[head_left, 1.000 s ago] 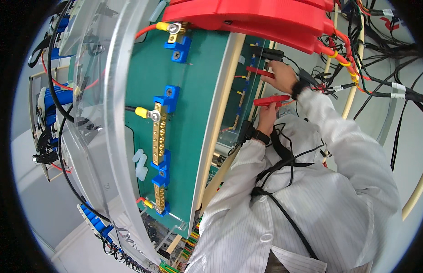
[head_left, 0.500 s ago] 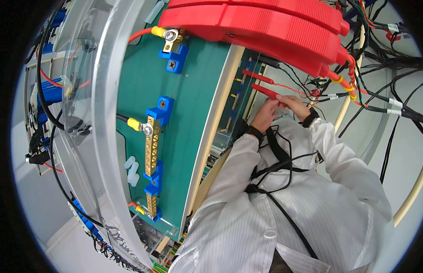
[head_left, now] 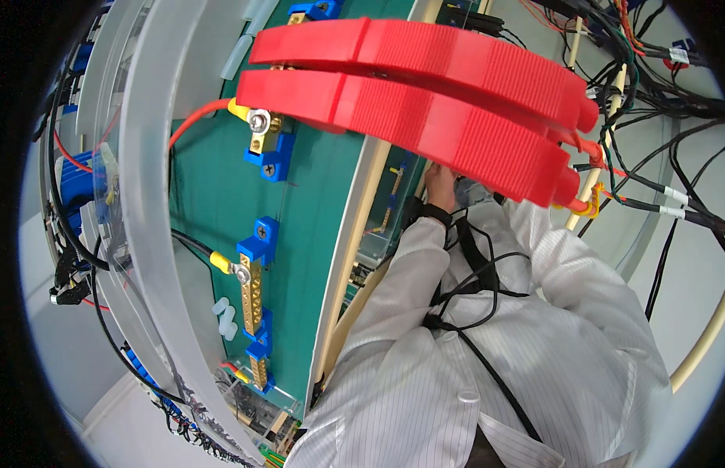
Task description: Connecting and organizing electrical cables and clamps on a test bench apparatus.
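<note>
Two big red ridged clips stretch across the upper middle, close to the camera, with their jaw ends by the brass terminals. Below their edge shows part of my left hand, with a black band at the wrist; its fingers are hidden behind the lower clip. My right sleeve reaches up to the same clip, which covers the right hand. Whatever the hands touch is out of sight. A brass terminal in a blue holder carries a bolted red cable with a yellow sleeve.
A green panel bears a long brass bar on blue holders. White plastic caps lie beside it. A clear curved cover edge runs along the left. Black cables tangle at right; black cords hang over my white coat.
The view has shifted, so the big red clips now sit lower and further left and cover my right hand and most of my left. The smaller-looking red clip at my fingers is hidden now.
</note>
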The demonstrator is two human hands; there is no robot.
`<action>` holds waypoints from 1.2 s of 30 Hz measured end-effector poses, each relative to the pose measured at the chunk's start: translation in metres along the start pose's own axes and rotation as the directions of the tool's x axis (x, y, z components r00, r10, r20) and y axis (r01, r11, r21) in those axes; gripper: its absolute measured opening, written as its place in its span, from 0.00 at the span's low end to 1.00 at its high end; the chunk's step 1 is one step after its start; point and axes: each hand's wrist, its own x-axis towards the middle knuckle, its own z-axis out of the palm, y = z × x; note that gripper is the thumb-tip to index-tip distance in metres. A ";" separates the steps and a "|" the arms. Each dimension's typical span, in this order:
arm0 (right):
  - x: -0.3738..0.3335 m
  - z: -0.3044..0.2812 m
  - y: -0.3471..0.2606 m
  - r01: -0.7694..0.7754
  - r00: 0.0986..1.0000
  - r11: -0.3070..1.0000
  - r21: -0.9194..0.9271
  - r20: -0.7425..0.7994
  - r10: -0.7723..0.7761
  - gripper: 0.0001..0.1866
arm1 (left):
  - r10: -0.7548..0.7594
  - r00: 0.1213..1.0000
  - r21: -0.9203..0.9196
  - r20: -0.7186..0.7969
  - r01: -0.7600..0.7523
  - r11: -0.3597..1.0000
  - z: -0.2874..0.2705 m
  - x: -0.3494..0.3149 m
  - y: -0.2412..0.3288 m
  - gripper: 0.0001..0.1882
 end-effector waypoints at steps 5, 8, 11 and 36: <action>-0.001 0.020 0.000 -0.006 0.999 0.998 -0.064 -0.034 0.003 0.13 | 0.034 0.994 0.075 -0.102 -0.026 0.997 -0.025 0.011 -0.006 0.18; 0.002 -0.002 0.016 0.148 0.988 0.970 -0.190 -0.013 -0.153 0.16 | 0.056 0.995 0.371 -0.078 -0.024 0.928 0.009 -0.015 0.018 0.18; -0.018 0.007 0.004 0.162 0.986 0.847 -0.507 0.050 -0.159 0.20 | 0.102 0.974 0.569 -0.201 0.031 0.821 0.000 -0.049 0.012 0.25; -0.429 0.284 0.001 0.242 0.705 0.552 -0.798 -0.247 -0.665 0.08 | -0.009 0.138 0.046 0.990 -0.265 0.963 -0.027 -0.426 0.132 0.09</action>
